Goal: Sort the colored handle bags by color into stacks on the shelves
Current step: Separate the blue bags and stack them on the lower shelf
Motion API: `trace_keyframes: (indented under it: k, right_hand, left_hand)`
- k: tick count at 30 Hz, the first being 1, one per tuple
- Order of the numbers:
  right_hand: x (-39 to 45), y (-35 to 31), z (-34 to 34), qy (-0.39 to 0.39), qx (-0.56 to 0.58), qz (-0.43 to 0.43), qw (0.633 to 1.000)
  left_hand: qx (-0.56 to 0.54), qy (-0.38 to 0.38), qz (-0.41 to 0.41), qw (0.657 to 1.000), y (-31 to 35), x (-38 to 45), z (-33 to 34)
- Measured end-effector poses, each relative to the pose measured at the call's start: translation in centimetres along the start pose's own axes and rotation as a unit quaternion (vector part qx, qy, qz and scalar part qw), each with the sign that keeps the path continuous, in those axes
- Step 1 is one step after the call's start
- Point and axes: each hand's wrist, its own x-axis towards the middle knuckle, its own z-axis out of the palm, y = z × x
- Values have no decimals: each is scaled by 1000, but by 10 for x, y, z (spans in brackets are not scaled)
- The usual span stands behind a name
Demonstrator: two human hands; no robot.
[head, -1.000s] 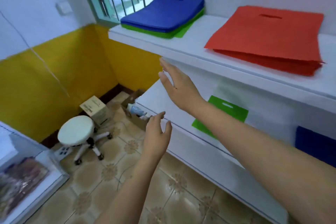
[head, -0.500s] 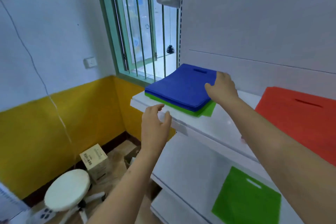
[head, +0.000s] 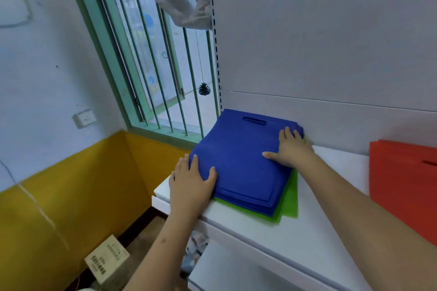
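Observation:
A thick stack of blue handle bags point(head: 241, 163) lies on green bags point(head: 287, 205) at the left end of the white upper shelf point(head: 283, 238). My left hand point(head: 191, 184) clasps the stack's near left corner, thumb on top and fingers along the side. At the far right edge, my right hand point(head: 290, 149) has its thumb spread on top and its fingers curled over the edge. A stack of red bags point(head: 402, 179) sits further right on the same shelf, partly cut off by the frame.
A barred green window point(head: 151, 66) with a hanging pinecone point(head: 204, 88) is just left of the shelf unit. A lower white shelf point(head: 224, 269) juts out below. A cardboard box point(head: 106, 260) stands on the floor by the yellow wall.
My view rose from the lower shelves to the upper shelf. Both hands moved up; the right reached the blue stack first, and now both grip its edges.

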Motion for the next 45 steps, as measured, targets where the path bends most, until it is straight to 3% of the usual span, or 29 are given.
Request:
trace_keyframes:
  k: [12, 16, 19, 21, 23, 25, 29, 31, 33, 37, 39, 42, 45]
  right_hand:
    - [-15, -21, 13, 56, -71, -20, 996]
    - [-30, -32, 14, 106, -17, -21, 994]
    - [-47, -35, 21, 161, 115, 15, 980]
    - [-63, -38, 15, 199, 253, 36, 946]
    - [-87, -37, 6, 235, 361, 47, 901]
    - [-114, -32, -4, 257, 460, 49, 849]
    - [-181, -17, -18, 273, 625, 51, 730]
    - [-214, -5, -21, 294, 656, 69, 692]
    - [-250, 10, -21, 322, 675, 97, 657]
    - [-325, 46, -14, 449, 653, 194, 578]
    - [-364, 66, -7, 513, 600, 257, 557]
    - [-421, 95, 13, 551, 542, 330, 542]
    - [-473, 119, 35, 564, 544, 377, 494]
  left_hand:
    - [22, 15, 60, 998, 0, 0, -5]
    - [35, -3, 100, 994, 3, -2, -11]
    - [40, -32, 145, 988, 12, 9, -21]
    - [-39, -71, 163, 983, 20, 13, -31]
    - [-203, -123, 169, 957, 26, 9, -41]
    - [-357, -166, 158, 905, 29, 2, -49]
    - [-516, -328, 100, 785, 63, -15, -63]
    - [-586, -336, 94, 731, 78, -37, -67]
    - [-630, -318, 94, 702, 87, -59, -67]
    - [-581, -334, 201, 715, 115, -100, -54]
    - [-556, -335, 256, 716, 133, -126, -46]
    - [-496, -324, 380, 710, 154, -172, -30]
    - [-451, -318, 465, 693, 177, -222, -15]
